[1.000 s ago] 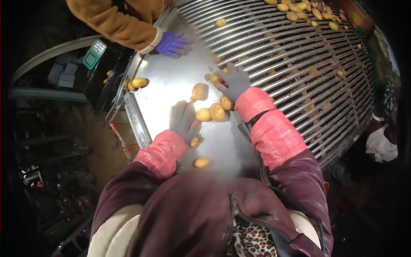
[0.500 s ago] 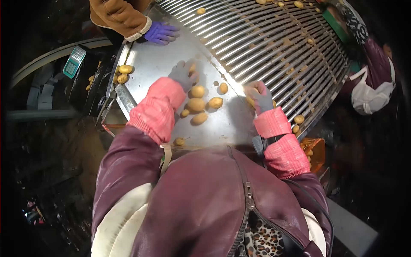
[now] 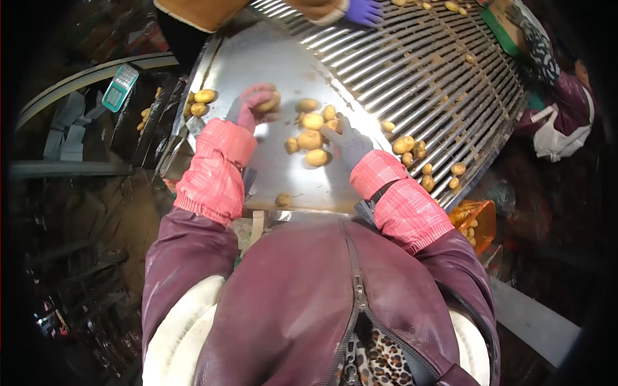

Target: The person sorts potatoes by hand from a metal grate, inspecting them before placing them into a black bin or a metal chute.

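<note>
My left hand (image 3: 256, 104), gloved and slightly blurred, is closed round a potato (image 3: 269, 101) above the metal tray (image 3: 257, 58). Several potatoes (image 3: 310, 139) lie in a cluster on the tray between my two hands. My right hand (image 3: 344, 137), in a grey glove, is at the right side of this cluster with its fingers apart, touching or nearly touching the potatoes there. A small potato (image 3: 284, 199) rests near the tray's front edge.
A slatted metal grate (image 3: 412, 77) with scattered potatoes (image 3: 403, 145) adjoins the tray on the right. A co-worker's purple-gloved hand (image 3: 364, 12) is over its far end. Another person's arm (image 3: 566, 96) is at right. Potatoes (image 3: 205, 96) sit at the tray's left edge. An orange container (image 3: 487, 225) stands lower right.
My left hand has moved left with a potato in it. My right hand has moved left from the grate to the cluster. The co-worker's purple glove has shifted right over the grate.
</note>
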Tool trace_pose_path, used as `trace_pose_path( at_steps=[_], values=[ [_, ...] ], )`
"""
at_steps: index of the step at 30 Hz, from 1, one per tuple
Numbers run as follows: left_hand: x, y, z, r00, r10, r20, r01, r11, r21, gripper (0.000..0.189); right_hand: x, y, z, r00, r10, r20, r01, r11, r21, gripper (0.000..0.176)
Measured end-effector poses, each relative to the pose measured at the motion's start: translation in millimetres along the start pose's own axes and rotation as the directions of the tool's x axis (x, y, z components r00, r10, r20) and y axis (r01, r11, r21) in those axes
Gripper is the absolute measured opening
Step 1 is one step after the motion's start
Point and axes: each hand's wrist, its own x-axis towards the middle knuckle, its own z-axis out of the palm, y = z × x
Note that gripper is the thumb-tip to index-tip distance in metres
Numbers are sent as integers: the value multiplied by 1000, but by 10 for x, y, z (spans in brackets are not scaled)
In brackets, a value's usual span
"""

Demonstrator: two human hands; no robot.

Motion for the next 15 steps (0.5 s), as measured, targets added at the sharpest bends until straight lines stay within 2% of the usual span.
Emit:
trace_pose_path(
  at_steps=[2, 3, 4, 5, 6, 7, 8, 10, 11, 12, 15],
  values=[
    [-346, 166, 259, 993, -80, -86, 105, 932, 346, 26, 91, 1, 47, 999, 1, 40, -1, 1000, 16, 52],
    [-313, 71, 202, 989, -148, -26, 139, 844, 518, 24, 187, -7, 60, 999, -10, 53, 9, 1000, 26, 51],
    [-414, 101, 318, 976, -209, 63, 129, 784, 607, 20, 297, -49, 56, 991, 62, 119, -61, 998, -15, 46],
    [-361, -214, 218, 976, -40, 215, -123, 714, 689, 21, 380, -81, 22, 989, 68, 135, -68, 998, -8, 46],
    [-471, -131, 538, 981, -59, 184, -168, 208, 964, 25, 417, -97, -20, 984, 84, 157, -85, 996, -4, 45],
    [-448, -260, 543, 960, -101, 262, -260, 30, 965, 31, 436, -91, -45, 977, 108, 182, -110, 994, -1, 44],
    [-422, -390, 547, 931, -142, 338, -356, -140, 924, 38, 450, -26, 8, 985, 70, 156, -76, 996, 37, 43],
    [-494, -245, 815, 926, -226, 304, -353, -229, 907, 40, 403, 168, 126, 993, 30, 113, -41, 994, 98, 42],
    [-483, -269, 922, 913, -278, 299, -372, -265, 889, 40, 346, 250, 155, 989, 88, 122, -107, 981, 160, 42],
    [-317, -365, 892, 871, -358, 338, -424, -199, 883, 49, 296, 286, 141, 980, 148, 133, -174, 960, 220, 42],
    [-159, -350, 970, 906, -288, 310, -370, -186, 910, 64, 123, 406, 16, 970, 237, 55, -239, 885, 400, 41]
  ],
)
